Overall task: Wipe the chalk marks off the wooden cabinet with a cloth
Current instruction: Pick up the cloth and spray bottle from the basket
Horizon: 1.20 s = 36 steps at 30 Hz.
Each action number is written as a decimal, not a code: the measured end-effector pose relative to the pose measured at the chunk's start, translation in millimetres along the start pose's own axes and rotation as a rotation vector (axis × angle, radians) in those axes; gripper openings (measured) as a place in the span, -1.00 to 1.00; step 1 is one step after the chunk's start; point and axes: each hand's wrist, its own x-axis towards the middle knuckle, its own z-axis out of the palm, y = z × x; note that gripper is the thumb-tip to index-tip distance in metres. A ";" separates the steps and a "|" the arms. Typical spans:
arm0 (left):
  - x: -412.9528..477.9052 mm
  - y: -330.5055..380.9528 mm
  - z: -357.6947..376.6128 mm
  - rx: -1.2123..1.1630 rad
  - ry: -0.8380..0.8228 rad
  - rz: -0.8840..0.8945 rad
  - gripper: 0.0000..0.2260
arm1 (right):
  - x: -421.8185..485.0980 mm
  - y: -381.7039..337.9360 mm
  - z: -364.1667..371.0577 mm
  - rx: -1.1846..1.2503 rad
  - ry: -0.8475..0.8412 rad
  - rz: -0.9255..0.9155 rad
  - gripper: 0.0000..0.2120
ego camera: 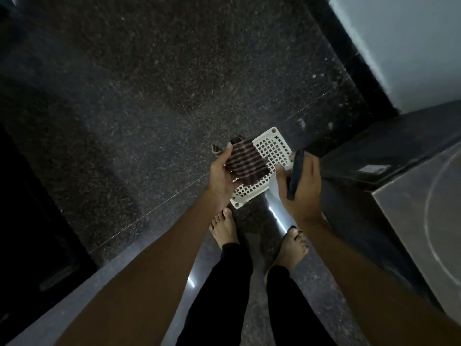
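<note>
My left hand (220,174) grips a dark cloth with pale stripes (245,162), held flat at waist height over the floor. My right hand (298,186) is closed around a dark flat phone-like object (295,174) just to the right of the cloth. At the right edge stands the wooden cabinet (419,203), its top carrying a curved white chalk line (431,196). Both hands are left of the cabinet and do not touch it.
A white plastic grid panel (270,148) lies on the dark speckled floor (149,96) beneath my hands. My bare feet (224,227) stand below. A pale wall (411,46) rises at the upper right, and a dark opening fills the left edge.
</note>
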 end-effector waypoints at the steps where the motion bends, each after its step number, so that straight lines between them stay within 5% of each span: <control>1: 9.1 -1.3 -2.2 0.000 -0.004 0.005 -0.55 | 7.7 8.4 10.4 -0.015 0.010 -0.033 -0.63; 6: 56.4 -14.4 -16.9 -0.034 -0.015 0.028 -0.48 | 44.2 55.0 54.9 -0.149 0.011 -0.040 -0.46; 16: 120.9 -41.1 -49.0 -0.116 0.045 0.092 -0.50 | 57.0 119.4 106.1 0.020 -0.109 -0.074 -0.20; 29: 114.1 -52.5 -46.7 -0.150 0.025 0.124 -0.51 | 50.1 127.2 106.7 0.027 -0.058 -0.081 -0.37; 36: 110.2 -54.7 -42.7 -0.159 0.009 0.151 -0.49 | 55.3 139.0 103.8 -0.046 -0.177 -0.194 -0.50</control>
